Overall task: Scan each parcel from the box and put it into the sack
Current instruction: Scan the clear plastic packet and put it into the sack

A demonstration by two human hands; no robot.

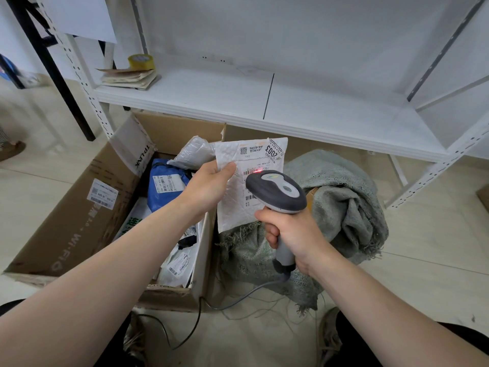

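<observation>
A cardboard box is set on the floor, left of and below the left hand, with its flaps open. A blue parcel and several white ones are seen inside it, just left of and under that hand. A white padded parcel is pinched at its left edge by the left hand, thumb laid on the front, the other fingers hidden behind. It is held upright between the two hands, above where box and sack meet. A red light is cast on a barcode of its label. The scanner is aimed at that label and is gripped by the right hand, fingers curled round the handle. A cable is trailed from the handle to the floor. A grey-green sack is slumped under and right of the right hand. A white shelf is seen beyond both hands.
</observation>
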